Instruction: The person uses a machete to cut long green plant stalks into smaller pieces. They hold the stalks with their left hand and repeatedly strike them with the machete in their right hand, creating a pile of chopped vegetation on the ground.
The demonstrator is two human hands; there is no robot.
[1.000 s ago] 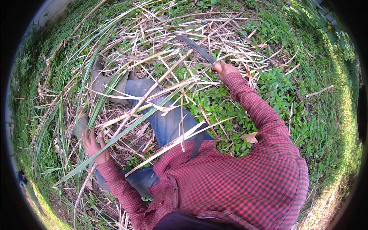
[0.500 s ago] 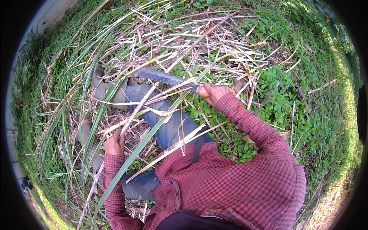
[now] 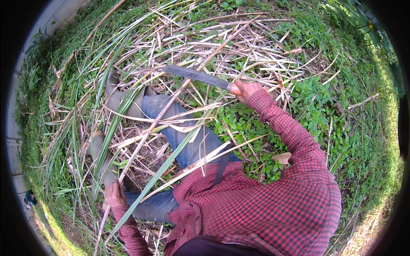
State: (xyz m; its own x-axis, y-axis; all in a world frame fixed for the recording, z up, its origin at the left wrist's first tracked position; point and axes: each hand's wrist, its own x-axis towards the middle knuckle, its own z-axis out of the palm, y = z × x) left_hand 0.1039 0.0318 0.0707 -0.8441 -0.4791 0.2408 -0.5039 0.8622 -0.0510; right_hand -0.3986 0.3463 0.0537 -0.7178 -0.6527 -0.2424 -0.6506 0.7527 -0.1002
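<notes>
Closest in is the red checked shirt [image 3: 265, 209], sleeves running out to both hands. The left hand [image 3: 114, 194] sits low on the left side, its grip closed around a long pale cane stalk [image 3: 171, 100] near the stalk's bottom end. That stalk slants up and to the right from the fist, crossing over the jeans [image 3: 188, 136] and carrying on toward the top middle of the patch. A long green leaf blade [image 3: 158, 177] runs roughly alongside it, lower down, crossing the thigh.

Just beyond the left hand is a muddy grey rubber boot [image 3: 100, 155], and a 2nd one [image 3: 117, 96] is further up, both half buried in stalks.

The right hand [image 3: 247, 90] is out past the knee on the right, grip wrapped tight on the orange handle of a machete [image 3: 194, 76]. The dark blade points left, nearly flat, and lies across the cane stalk up there; can't tell if it's actually touching it.

Further out the ground [image 3: 333, 128] is a mess of dry cut cane leaves [image 3: 256, 47] over low green weeds.
</notes>
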